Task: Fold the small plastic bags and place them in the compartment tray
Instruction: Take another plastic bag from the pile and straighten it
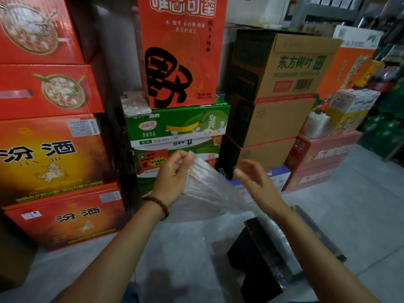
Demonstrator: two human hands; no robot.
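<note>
**Bag up in the air, fold not yet made**

Your left hand (175, 173) pinches the far top corner of a clear plastic bag (209, 189) between thumb and curled fingers (185, 158), holding it up in front of the stacked cartons (179, 127). The bag slants down and right from that pinch toward your right wrist. Your right hand (258, 182) is to the right of it with the fingers loosely spread and holding nothing; whether its palm touches the film I cannot tell.

By my reading you are at the start of folding this bag: it is lifted and stretched out, but no crease shows.

The dark compartment tray (251, 254) sits on the floor (360, 215), near and to the right, below your right forearm, with clear plastic lying along it. More loose film (196, 230) lies on the floor just left of it.

Next you probably need the right hand to take the bag's free edge, so both hands can pull it flat and bring the ends together before lowering it to the tray.
</note>
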